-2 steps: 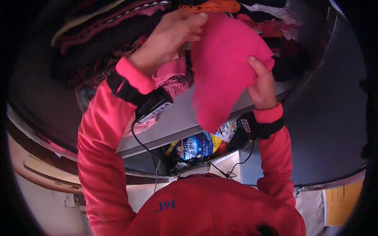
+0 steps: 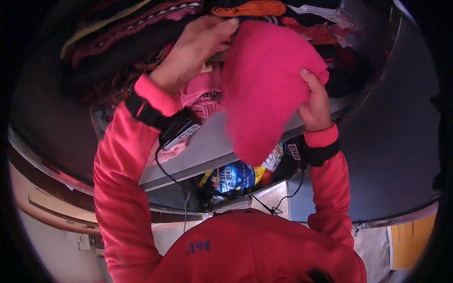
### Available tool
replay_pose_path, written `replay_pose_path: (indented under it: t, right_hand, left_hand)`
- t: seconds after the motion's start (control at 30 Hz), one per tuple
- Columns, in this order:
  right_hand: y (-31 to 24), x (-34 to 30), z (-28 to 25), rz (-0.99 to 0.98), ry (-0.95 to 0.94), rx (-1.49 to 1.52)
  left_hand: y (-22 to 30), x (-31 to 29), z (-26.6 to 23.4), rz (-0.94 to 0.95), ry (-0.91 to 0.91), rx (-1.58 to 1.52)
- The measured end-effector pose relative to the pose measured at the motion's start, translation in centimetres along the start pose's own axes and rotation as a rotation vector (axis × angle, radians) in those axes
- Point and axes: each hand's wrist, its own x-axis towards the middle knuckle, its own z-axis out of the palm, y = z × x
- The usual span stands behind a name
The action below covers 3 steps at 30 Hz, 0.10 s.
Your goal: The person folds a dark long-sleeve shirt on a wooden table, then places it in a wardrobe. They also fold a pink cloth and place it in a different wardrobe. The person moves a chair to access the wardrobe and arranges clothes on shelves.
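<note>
A bright pink, soft folded cloth piece [image 2: 269, 85] hangs in front of the shelf, its lower end narrowing to a rounded tip. My right hand [image 2: 315, 101] grips its right edge, thumb on the front and the other fingers hidden behind. At its upper left edge is my left hand [image 2: 196, 49], fingers loosely bent and apart, fingertips beside the cloth. Whether they touch it I cannot tell. Below my left hand lie a lighter pink cloth [image 2: 200, 87] and a pink patterned knit [image 2: 206, 104].
Folded dark and striped clothes [image 2: 137, 30] fill the shelf behind, with an orange garment [image 2: 250, 8] at the back. A grey shelf board [image 2: 188, 158] crosses below my hands. Under it sits a blue and yellow package [image 2: 233, 177]. A cable [image 2: 172, 175] dangles from the left wrist device.
My left hand has shifted slightly left and down, its fingertips drawing back off the pink cloth. The cloth's left side and lower tip have swung a little left and down.
</note>
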Motion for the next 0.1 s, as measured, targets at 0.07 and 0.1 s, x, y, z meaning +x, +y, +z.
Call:
replay_pose_path:
  t: [0.07, 0.1]
  right_hand:
    - [-0.4, -0.2, -0.7, 0.046, 0.032, 0.163]
    - [-0.4, -0.4, -0.9, 0.087, 0.085, 0.244]
  left_hand:
    - [-1.5, -0.3, -1.7, 0.05, -0.022, 0.244]
    - [-2.9, 0.0, -1.5, 0.146, -0.058, 0.153]
